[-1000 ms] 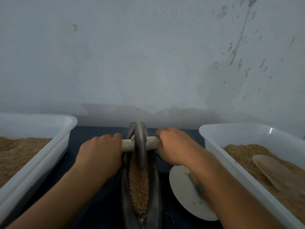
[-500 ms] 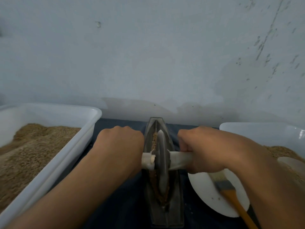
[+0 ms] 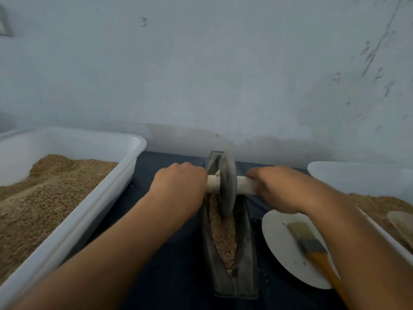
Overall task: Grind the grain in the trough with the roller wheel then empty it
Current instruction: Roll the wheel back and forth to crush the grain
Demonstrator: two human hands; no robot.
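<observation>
A dark metal boat-shaped trough lies lengthwise on the dark table between my arms. Brown grain fills its groove on the near side. The grey roller wheel stands upright at the trough's far end on a pale wooden axle. My left hand grips the left end of that axle, and my right hand grips its right end.
A white tub of brown grain stands at the left. Another white tub with grain and a pale scoop is at the right. A white plate carrying a brush with an orange handle lies beside the trough. A wall rises close behind.
The wheel rolled from the far end toward me half a second ago, then back to the far end now. Both hands kept hold of the axle. The camera shifted.
</observation>
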